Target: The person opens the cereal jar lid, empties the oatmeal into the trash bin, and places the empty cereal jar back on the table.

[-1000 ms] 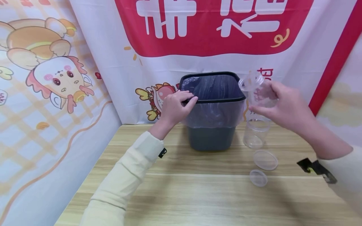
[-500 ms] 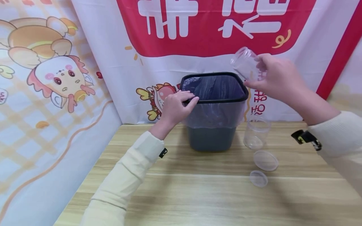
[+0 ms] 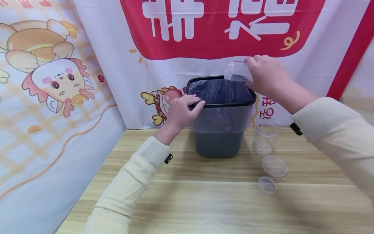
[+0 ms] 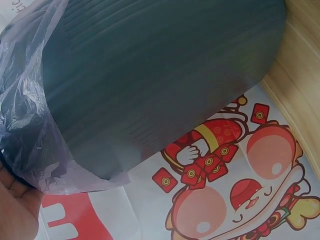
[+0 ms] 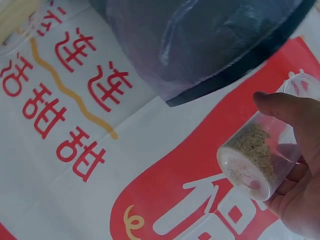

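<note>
A dark grey trash bin (image 3: 217, 144) with a translucent liner stands on the table, its black rim facing up. My left hand (image 3: 183, 112) grips the rim at its left front corner; the left wrist view shows those fingers (image 4: 17, 187) at the liner's edge. Above the bin's right rear side, my right hand (image 3: 266, 74) holds a clear plastic jar (image 3: 238, 71) tipped sideways, its mouth to the left over the opening. Brown crumbly bits (image 5: 252, 150) show inside the jar near its base in the right wrist view.
A larger clear jar (image 3: 265, 139) stands upright to the right of the bin. Two round translucent lids, a larger lid (image 3: 274, 166) and a smaller lid (image 3: 267, 185), lie in front of it. A printed cloth backdrop (image 3: 163, 74) hangs close behind the bin.
My right hand has brought the jar up and left from beside the bin to over its opening, tipping it sideways. My left hand has stayed on the rim.
</note>
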`<state>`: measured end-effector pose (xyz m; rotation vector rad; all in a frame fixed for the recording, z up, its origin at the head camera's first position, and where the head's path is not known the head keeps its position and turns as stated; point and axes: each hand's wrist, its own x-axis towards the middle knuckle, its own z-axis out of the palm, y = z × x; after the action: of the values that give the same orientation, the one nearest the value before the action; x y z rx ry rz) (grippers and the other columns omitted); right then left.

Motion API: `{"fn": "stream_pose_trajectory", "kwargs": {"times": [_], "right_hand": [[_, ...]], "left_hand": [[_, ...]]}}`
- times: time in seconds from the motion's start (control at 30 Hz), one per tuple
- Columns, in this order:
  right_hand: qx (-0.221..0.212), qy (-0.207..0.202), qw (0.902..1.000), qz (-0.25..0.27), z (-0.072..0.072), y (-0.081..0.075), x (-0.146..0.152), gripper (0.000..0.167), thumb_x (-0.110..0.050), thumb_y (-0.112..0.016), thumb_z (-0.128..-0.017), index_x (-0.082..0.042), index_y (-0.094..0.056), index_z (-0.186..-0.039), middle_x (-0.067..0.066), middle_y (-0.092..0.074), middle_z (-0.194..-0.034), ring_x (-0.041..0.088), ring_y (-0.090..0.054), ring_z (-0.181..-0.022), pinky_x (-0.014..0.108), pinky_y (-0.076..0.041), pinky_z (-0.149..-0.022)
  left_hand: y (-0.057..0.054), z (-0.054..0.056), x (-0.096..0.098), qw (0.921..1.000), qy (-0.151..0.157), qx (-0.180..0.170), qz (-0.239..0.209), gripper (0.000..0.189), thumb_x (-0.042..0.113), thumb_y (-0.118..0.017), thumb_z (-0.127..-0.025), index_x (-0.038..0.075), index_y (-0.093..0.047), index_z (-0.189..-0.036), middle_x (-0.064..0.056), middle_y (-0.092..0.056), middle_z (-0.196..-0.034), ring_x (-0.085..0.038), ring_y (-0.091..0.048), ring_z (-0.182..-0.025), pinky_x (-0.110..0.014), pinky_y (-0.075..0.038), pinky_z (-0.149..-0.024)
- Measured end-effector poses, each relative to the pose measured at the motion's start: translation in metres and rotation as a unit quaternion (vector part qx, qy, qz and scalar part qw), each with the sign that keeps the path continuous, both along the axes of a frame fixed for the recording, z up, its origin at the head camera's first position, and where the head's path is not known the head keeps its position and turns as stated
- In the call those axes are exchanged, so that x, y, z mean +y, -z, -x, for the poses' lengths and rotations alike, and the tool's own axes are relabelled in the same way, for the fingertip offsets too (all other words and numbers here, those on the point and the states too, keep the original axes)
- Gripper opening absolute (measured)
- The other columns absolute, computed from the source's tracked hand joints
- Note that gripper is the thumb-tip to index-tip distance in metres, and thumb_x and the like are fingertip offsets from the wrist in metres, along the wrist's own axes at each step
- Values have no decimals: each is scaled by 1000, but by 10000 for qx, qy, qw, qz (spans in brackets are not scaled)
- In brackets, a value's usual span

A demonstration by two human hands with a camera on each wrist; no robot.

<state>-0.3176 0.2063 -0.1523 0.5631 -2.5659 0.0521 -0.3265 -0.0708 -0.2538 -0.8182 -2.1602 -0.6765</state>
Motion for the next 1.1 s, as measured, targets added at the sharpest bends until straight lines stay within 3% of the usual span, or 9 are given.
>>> {"fn": "stream_pose_trajectory", "kwargs": {"times": [0.3, 0.47, 1.1], "right_hand": [[696, -337, 9891, -1254, 16, 7, -7, 59, -8, -79, -77, 8, -50, -126, 29, -59, -115, 46, -58, -104, 54, -47, -93], [845, -599, 9813, -1624, 20, 6, -11, 53, -5, -77, -79, 9, -53, -124, 29, -60, -115, 46, -58, -105, 53, -45, -96], [1243, -802, 9406, -3057, 26, 9, -24, 69, -1, -85, -68, 4, -52, -128, 26, -57, -122, 42, -53, -114, 47, -39, -104]], "left_hand": [[-1, -1, 2, 10000, 0, -20, 11, 30, 33, -64, -92, 9, -76, -106, -5, -72, -104, -17, -66, -105, -29, -44, -100], [-3, -2, 3, 10000, 2, -12, -23, 30, 33, -64, -92, 9, -77, -104, -5, -73, -103, -18, -66, -105, -30, -43, -101], [-4, -2, 2, 10000, -5, -68, 2, 30, 33, -65, -92, 9, -77, -104, -5, -73, -103, -18, -66, -105, -31, -40, -103]]}}
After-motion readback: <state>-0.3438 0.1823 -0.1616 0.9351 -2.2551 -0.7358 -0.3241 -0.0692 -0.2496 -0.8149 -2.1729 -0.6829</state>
